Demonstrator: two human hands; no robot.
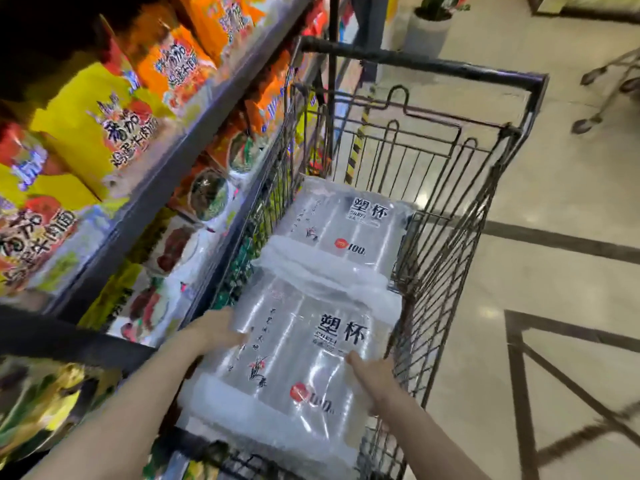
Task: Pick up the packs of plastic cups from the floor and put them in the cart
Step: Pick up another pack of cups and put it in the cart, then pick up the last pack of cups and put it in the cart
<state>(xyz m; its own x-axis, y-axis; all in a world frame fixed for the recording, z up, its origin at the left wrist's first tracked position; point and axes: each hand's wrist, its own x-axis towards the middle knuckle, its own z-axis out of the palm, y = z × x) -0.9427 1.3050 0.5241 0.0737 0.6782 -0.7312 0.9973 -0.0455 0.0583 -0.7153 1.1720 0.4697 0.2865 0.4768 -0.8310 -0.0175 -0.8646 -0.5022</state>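
A clear pack of plastic cups point(298, 362) with black lettering and a red round mark is held over the near end of the wire cart point(446, 216). My left hand point(214, 332) grips its left edge. My right hand point(375, 375) grips its right edge, thumb on top. A second, matching pack point(346, 223) lies flat inside the cart at the far end, partly under the held one. The near edge of the held pack hangs over the cart's near rim.
Shelves point(194, 140) packed with orange and yellow noodle bags run along the left, close against the cart. The tiled floor point(561, 258) lies open to the right. Another cart's wheels point(599, 98) show at the upper right, and a white planter point(427, 32) stands beyond.
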